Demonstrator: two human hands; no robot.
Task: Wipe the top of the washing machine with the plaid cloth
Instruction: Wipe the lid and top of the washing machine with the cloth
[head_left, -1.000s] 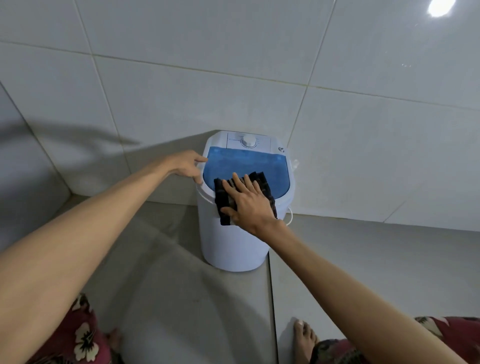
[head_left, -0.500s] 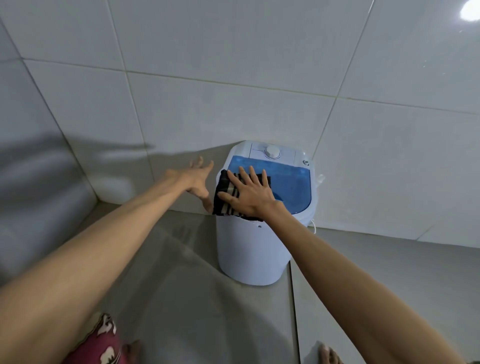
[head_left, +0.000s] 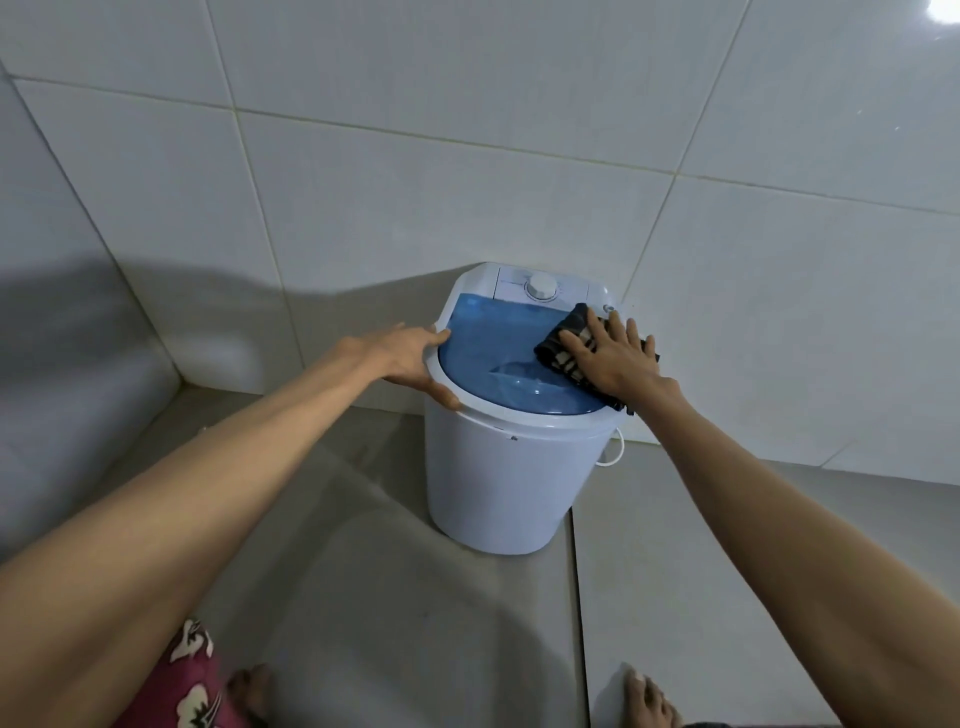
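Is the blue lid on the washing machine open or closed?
Closed. The blue lid lies flat inside the white rim of the washing machine, and the right hand presses the plaid cloth on it.

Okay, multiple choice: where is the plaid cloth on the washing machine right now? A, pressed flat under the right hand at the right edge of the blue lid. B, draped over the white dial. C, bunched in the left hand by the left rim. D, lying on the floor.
A: the right hand lies flat on the plaid cloth at the right edge of the blue lid, while the left hand holds the rim bare.
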